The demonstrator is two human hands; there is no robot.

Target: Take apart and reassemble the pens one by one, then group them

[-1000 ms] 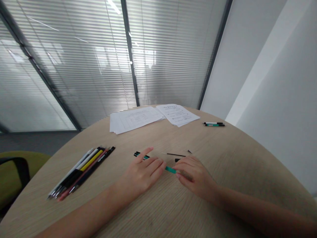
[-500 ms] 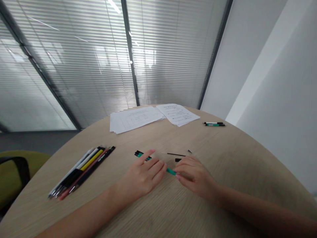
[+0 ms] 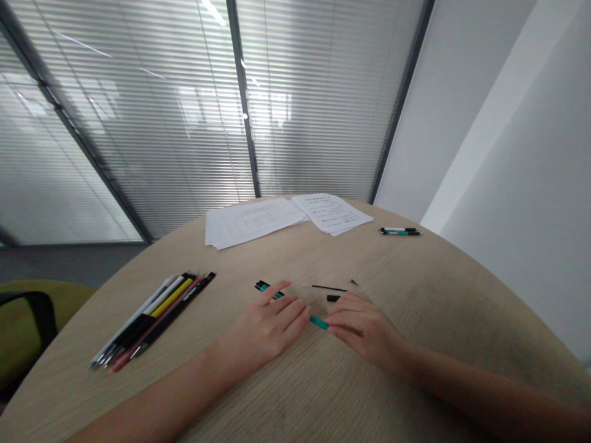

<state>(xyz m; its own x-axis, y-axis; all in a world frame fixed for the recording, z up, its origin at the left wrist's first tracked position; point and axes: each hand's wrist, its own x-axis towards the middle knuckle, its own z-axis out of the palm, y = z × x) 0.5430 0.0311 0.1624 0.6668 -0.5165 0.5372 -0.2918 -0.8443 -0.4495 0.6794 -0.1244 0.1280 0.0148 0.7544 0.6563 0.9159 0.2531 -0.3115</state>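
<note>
My left hand (image 3: 276, 325) is closed round a green pen barrel (image 3: 318, 322), its index finger stretched along the black clip end at the upper left. The barrel's open-looking lower end points at my right hand (image 3: 362, 326). There the fingers are pinched together, and a short black pen piece (image 3: 333, 298) sticks out from them to the left. My right thumb is at the tip of the green barrel; whether it touches is hard to tell. Just beyond the hands lie a thin dark refill (image 3: 329, 287) and a tiny metallic piece (image 3: 354, 282).
A bundle of several pens and pencils (image 3: 157, 314) lies on the left of the round wooden table (image 3: 258, 400). Printed sheets (image 3: 258, 220) rest at the far edge. Two pens (image 3: 399, 231) lie at the far right. A green chair (image 3: 28, 332) stands at the left.
The green pen has shifted and turned very slightly in my left hand, its clip end a little to the right. My right hand is almost unmoved.
</note>
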